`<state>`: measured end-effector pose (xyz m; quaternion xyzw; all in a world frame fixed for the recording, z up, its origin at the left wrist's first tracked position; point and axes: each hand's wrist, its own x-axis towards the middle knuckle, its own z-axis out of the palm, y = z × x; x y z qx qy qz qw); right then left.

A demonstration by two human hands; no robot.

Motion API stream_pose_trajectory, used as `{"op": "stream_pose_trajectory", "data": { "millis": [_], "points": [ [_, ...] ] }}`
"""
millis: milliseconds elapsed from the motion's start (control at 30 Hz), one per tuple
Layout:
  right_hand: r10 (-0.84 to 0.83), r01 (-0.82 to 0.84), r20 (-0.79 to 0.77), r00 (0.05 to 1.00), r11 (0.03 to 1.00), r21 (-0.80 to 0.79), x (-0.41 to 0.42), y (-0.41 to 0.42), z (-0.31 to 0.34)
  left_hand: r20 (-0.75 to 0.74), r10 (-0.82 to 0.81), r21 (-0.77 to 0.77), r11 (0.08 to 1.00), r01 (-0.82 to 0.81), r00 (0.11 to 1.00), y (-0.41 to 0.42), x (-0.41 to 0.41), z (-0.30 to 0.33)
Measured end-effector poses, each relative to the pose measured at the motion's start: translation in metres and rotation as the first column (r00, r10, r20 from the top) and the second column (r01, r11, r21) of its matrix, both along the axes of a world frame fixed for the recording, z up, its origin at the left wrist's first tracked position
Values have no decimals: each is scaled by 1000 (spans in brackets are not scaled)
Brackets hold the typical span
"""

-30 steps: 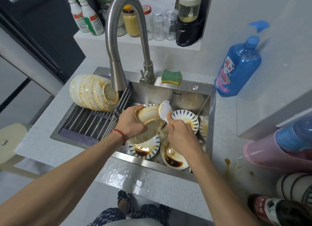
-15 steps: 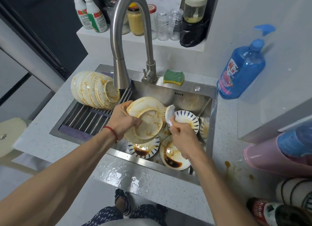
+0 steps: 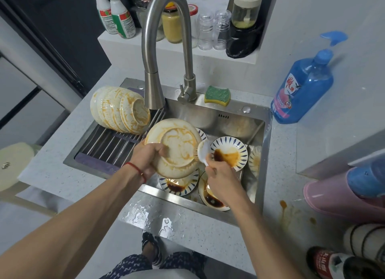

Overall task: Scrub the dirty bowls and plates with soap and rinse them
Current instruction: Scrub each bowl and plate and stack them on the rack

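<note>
Over the steel sink (image 3: 253, 131), my left hand (image 3: 146, 157) grips a cream plate (image 3: 177, 147) smeared with orange sauce, tilted so its underside faces me. My right hand (image 3: 221, 178) holds a white scrub brush (image 3: 203, 152), whose bristles touch the plate's right edge. Below lie several blue-patterned bowls, one holding dark and orange sauce (image 3: 229, 154), another with dark sauce (image 3: 180, 184). A row of orange-smeared bowls (image 3: 119, 110) stands on edge on the roll-up rack (image 3: 108, 145) at the sink's left.
The tall steel faucet (image 3: 154, 87) arches over the sink's left half. A green-and-yellow sponge (image 3: 216, 95) lies on the back rim. A blue soap pump bottle (image 3: 302, 89) stands on the right counter. Bottles and jars (image 3: 173, 22) line the back shelf. Sauce drips (image 3: 283, 206) stain the right counter.
My left hand lifted the plate and turned it over, so its underside now faces me. My right hand brought the brush down to the plate's right edge.
</note>
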<state>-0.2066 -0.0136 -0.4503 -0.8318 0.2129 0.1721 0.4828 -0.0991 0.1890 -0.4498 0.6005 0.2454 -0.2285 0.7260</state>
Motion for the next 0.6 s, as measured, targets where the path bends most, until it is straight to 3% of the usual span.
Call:
{"op": "stream_pose_trajectory", "data": {
  "millis": [133,233,333,467,600],
  "points": [
    [-34,34,-21,999,999,-7,4,2,-9,-94,27,-59,998,-33,995,-1,-5,0],
    [33,-33,-23,999,999,-7,-1,13,-7,-134,68,-88,993,-80,989,-8,-9,1],
    [-3,2,-15,1000,998,-59,1,16,-11,-177,115,-169,975,-145,978,-9,-10,-4],
    [117,-119,-24,993,987,-108,-9,40,-8,-237,177,-242,942,-235,955,-2,-10,-10],
    [106,-107,-14,994,977,-186,0,45,-3,-274,229,-283,909,-306,934,5,-11,-14]
  ]
}}
